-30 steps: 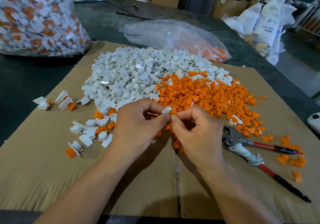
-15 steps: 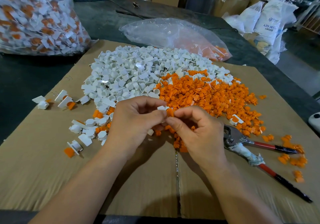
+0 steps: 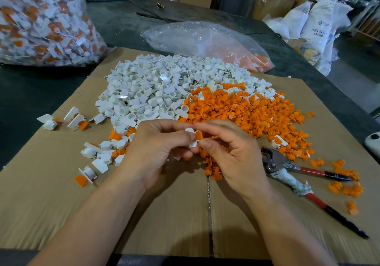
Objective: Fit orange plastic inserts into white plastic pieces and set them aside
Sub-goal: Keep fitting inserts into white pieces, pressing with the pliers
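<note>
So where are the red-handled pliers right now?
In the head view the pliers lie on the cardboard at the right, just outside the right hand, with loose orange inserts scattered around their handles.

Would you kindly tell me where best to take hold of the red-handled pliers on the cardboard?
Grip the pliers by their red handles, coming from above on the right: the handles splay out that way, while the metal head lies beside the orange inserts.
</note>
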Demonstrator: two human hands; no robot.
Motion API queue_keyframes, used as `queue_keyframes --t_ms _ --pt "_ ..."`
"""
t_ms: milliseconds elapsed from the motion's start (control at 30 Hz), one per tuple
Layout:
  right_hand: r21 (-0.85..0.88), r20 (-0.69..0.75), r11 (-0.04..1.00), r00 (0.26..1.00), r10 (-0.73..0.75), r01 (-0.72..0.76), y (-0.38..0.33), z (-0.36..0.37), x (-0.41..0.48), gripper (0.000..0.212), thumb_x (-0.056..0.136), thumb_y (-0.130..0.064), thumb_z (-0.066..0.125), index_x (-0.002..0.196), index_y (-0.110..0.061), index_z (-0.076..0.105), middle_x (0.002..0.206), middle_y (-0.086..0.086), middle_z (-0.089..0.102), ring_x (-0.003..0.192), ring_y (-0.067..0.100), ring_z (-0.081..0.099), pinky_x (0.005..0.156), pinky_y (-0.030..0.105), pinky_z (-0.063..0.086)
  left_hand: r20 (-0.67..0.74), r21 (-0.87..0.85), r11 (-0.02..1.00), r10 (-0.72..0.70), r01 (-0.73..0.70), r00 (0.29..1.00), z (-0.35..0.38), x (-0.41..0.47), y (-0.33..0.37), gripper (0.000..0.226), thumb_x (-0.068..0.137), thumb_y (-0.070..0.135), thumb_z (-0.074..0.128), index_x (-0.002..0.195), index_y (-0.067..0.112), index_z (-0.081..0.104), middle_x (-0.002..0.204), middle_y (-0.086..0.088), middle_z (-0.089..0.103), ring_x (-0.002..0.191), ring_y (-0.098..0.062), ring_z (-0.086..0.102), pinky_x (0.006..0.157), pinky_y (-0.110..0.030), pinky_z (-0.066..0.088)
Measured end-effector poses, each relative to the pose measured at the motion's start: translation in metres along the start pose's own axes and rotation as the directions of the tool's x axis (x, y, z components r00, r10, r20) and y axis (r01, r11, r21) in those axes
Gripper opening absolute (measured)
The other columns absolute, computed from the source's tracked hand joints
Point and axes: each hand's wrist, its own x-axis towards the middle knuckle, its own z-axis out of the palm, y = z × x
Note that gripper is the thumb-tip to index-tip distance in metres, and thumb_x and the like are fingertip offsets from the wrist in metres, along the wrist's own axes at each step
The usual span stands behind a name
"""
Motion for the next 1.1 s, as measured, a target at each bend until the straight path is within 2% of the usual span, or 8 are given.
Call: queue_keyframes --t_ms 167,367,600,733,867,1100 --pt "-0.044 -0.035 0.999 0.999 -0.021 0.019 0.0008 0.0000 0.0002 0.031 0.080 -0.010 0.061 0.110 -0.019 0.057 0.097 -0.017 0.058 0.094 -0.007 0.055 0.080 0.008 0.041 0.007 -0.015 1.000 0.002 -0.002 1.000 0.0011 -0.0013 -0.0001 0.018 0.069 -0.010 0.064 0.063 0.006 0.071 0.056 -0.016 0.065 0.046 -0.016 0.063 0.044 -0.017 0.050" --pt "-0.069 -0.019 0.996 0.999 -0.051 0.049 0.0026 -0.0005 0.0000 0.033 0.080 -0.008 0.061 0.113 -0.012 0.056 0.099 -0.011 0.059 0.096 -0.001 0.056 0.082 0.009 0.042 -0.008 0.028 0.999 0.028 -0.028 1.000 0.0023 -0.0028 0.0008 0.016 0.073 -0.011 0.064 0.070 0.003 0.070 0.057 -0.014 0.066 0.047 -0.014 0.063 0.046 -0.017 0.052" --pt "-0.060 -0.021 0.997 0.999 -0.046 0.045 0.0020 0.0004 -0.0009 0.034 0.079 -0.008 0.063 0.112 -0.013 0.058 0.099 -0.003 0.062 0.095 0.004 0.058 0.082 0.013 0.045 -0.013 0.074 0.995 0.070 -0.069 0.997 0.0024 -0.0027 0.0003 0.025 0.074 -0.013 0.061 0.064 0.007 0.070 0.051 -0.010 0.063 0.044 -0.012 0.059 0.043 -0.016 0.047" --pt "-0.007 -0.028 1.000 1.000 -0.010 0.009 0.0011 0.0005 -0.0006 0.033 0.076 -0.014 0.066 0.108 -0.022 0.060 0.097 -0.013 0.061 0.093 0.000 0.059 0.079 0.014 0.047 -0.012 0.071 0.995 0.078 -0.077 0.997 0.0022 -0.0019 0.0000 0.028 0.073 -0.013 0.062 0.059 0.010 0.072 0.051 -0.009 0.063 0.043 -0.012 0.058 0.043 -0.017 0.047" --pt "0.171 -0.027 0.979 0.992 0.121 -0.114 -0.0007 0.0003 -0.0007 0.033 0.070 -0.036 0.066 0.102 -0.039 0.059 0.092 -0.018 0.063 0.090 0.007 0.063 0.074 0.026 0.054 -0.011 0.070 0.993 0.092 -0.091 0.996 0.0011 -0.0013 -0.0001 0.025 0.072 -0.011 0.063 0.063 0.010 0.073 0.053 -0.008 0.064 0.045 -0.012 0.058 0.043 -0.018 0.048" --pt "0.164 -0.027 0.979 0.991 0.129 -0.123 0.0052 0.0001 -0.0007 0.033 0.071 -0.020 0.070 0.098 -0.038 0.062 0.090 -0.017 0.063 0.086 0.006 0.062 0.073 0.021 0.052 -0.006 0.040 0.995 0.091 -0.090 0.996 0.0004 -0.0011 -0.0004 0.020 0.073 -0.013 0.062 0.069 0.004 0.071 0.054 -0.011 0.064 0.044 -0.013 0.060 0.043 -0.018 0.048"
